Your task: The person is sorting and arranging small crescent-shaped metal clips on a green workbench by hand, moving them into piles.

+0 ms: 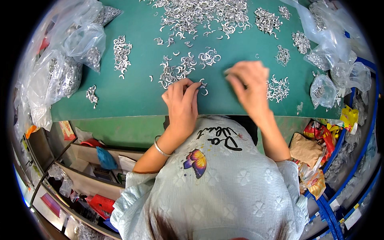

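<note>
Small C-shaped silvery metal pieces lie in heaps on a green tabletop [140, 96]. My left hand [182, 102] rests at the near middle, thumb and fingers pinched together. Right by its fingertips are a few loose curved pieces [204, 89], and beyond it is a small heap [176, 70]. Whatever the left pinch holds is hidden by the fingers. Further right, my right hand [250, 86] is raised over the table and blurred by motion. Its fingers are drawn together with a pale speck at the tips, too smeared to name. Beside it lies another heap of curved pieces [277, 88].
A large pile of metal pieces [200, 16] covers the far middle. Clear plastic bags of pieces [66, 76] stand at the left, with more bags [323, 91] at the right. Smaller heaps [122, 56] lie between. Blue shelving [328, 216] stands lower right.
</note>
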Motion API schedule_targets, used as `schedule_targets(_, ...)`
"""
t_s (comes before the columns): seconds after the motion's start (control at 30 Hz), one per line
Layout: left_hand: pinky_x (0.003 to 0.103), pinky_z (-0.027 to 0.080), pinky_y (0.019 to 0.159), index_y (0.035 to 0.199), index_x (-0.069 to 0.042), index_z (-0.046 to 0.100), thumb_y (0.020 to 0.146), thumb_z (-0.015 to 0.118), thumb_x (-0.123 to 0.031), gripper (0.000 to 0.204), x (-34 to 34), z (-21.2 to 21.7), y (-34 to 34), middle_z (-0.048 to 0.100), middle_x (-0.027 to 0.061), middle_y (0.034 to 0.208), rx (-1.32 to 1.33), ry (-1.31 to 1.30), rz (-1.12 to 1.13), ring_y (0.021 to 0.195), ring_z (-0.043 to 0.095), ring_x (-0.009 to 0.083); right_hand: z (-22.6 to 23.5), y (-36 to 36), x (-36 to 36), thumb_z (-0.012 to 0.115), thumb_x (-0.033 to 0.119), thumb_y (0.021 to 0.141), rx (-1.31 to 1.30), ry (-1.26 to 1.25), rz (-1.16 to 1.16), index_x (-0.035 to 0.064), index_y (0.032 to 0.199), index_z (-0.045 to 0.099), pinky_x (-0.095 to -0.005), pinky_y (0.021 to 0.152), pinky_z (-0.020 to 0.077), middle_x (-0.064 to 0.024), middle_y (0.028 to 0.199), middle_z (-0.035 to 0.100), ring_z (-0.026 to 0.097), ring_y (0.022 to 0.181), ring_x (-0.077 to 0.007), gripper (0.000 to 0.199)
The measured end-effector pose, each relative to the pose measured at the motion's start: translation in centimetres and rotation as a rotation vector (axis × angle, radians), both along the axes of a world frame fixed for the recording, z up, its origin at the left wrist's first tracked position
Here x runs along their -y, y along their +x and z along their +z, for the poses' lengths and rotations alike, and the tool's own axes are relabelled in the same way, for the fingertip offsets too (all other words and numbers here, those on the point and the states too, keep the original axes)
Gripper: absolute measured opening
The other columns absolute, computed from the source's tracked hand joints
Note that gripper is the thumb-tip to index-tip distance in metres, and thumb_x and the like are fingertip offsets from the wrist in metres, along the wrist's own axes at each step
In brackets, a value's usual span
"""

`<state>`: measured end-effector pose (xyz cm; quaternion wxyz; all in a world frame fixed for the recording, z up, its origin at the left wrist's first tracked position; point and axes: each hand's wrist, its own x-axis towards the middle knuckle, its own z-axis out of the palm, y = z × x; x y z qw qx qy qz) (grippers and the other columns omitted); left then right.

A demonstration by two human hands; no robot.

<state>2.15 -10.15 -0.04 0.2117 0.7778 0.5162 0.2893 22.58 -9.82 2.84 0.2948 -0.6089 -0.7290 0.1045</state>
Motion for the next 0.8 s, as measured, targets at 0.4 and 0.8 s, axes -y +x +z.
schedule_targets(0.4,0.037,0.032,0.080,0.095,-0.009,0.068,0.075,0.078,-0.007,0.022,-0.5,0.2,0.4,0.056,0.0038,0.095,0.011,0.017,0.000,0.090,0.052,0.0219,-1.8,-1.8,0.4,0.071,0.006,0.077,-0.059,-0.027,0.059,0.0091,0.096,0.069,-0.0361,0.079,0.0357,-0.0015,0.095,0.060,0.054,0.092,-0.0216,0.020)
schedule_targets(0.8,0.029,0.047,0.069,0.092,-0.001,0.069,0.082,0.070,0.003,0.011,-0.1,2.5,1.1,0.066,0.0080,0.088,0.412,-0.210,0.033,0.077,0.061,0.0191,-0.1,-3.4,1.7,0.074,0.005,0.077,-0.541,-0.163,0.054,0.0029,0.091,0.068,-0.0354,0.078,0.0443,-0.0073,0.089,0.067,0.059,0.084,-0.0255,0.015)
